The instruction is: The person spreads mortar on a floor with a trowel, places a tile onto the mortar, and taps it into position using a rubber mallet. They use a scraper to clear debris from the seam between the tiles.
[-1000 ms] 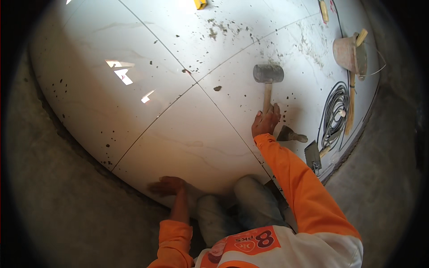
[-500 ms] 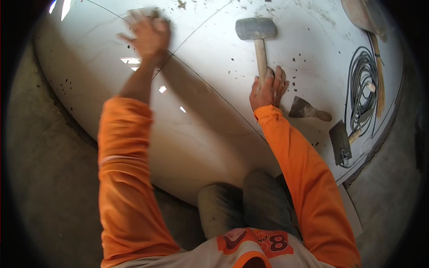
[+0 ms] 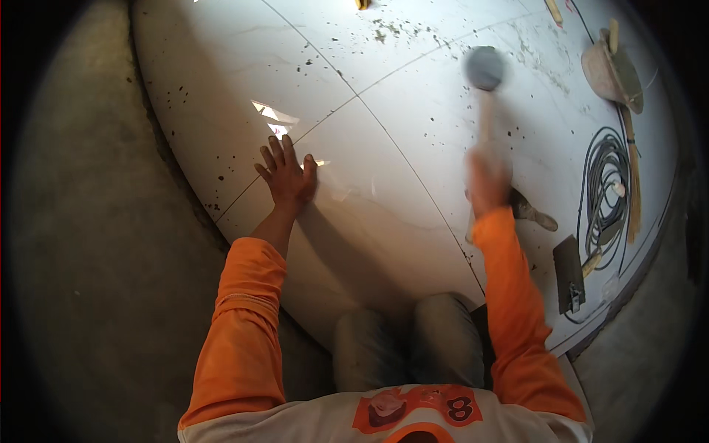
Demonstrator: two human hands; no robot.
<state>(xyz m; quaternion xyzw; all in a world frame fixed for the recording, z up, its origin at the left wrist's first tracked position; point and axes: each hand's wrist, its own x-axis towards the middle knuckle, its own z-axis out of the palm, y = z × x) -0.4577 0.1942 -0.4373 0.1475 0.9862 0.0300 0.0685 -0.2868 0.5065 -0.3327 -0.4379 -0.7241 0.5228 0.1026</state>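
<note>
Head view: right hand (image 3: 489, 181) holds blurred grey-headed, wooden-handled mallet (image 3: 485, 69) over glossy white veined tiles (image 3: 380, 177); left hand (image 3: 286, 176), fingers spread, spans tile joint (image 3: 325, 121), contact unclear. Tiles already sit edge to edge; dark crumbs (image 3: 221, 178) unswept.

the floor is made of big, shiny white squares (image 3: 391, 214) with thin dark lines (image 3: 404, 153) between them. little dark crumbs (image 3: 221, 178) are spread about on it. bright patches of light (image 3: 270, 111) shine back from it. it looks whiter at the top and browner near the bottom. dull gray floor (image 3: 81, 258) lies on the left and the right.
</note>
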